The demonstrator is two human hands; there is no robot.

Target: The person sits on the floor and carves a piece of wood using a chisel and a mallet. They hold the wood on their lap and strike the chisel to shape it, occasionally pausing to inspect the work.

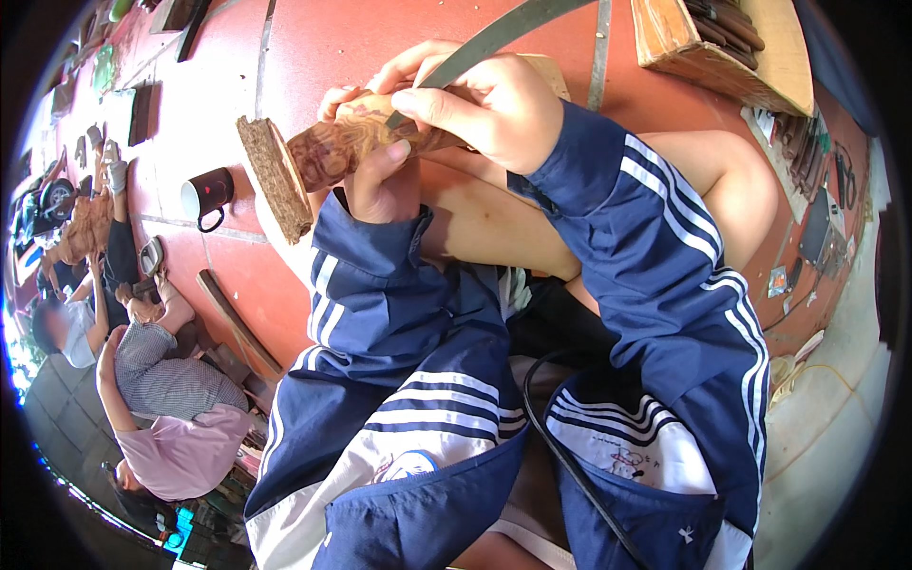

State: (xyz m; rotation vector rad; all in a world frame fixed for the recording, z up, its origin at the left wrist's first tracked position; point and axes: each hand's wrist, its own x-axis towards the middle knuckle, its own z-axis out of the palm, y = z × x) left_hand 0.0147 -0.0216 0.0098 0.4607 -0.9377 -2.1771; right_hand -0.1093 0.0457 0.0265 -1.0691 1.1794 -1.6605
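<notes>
Plainly, the left hand [385,185] was curled around a swirl-grained brown wood piece [328,150] above the bare legs [499,218], while the right hand [513,104] gripped a curved grey metal blade [503,36] whose tip met that wood. At the wood piece's left end was a rough, bark-faced slab [271,176], though whether the two were joined could not be told. Farther left of the wood piece sat a black mug [207,193]; well to its right, a cardboard box [708,74] held dark brown sticks [731,28].
</notes>
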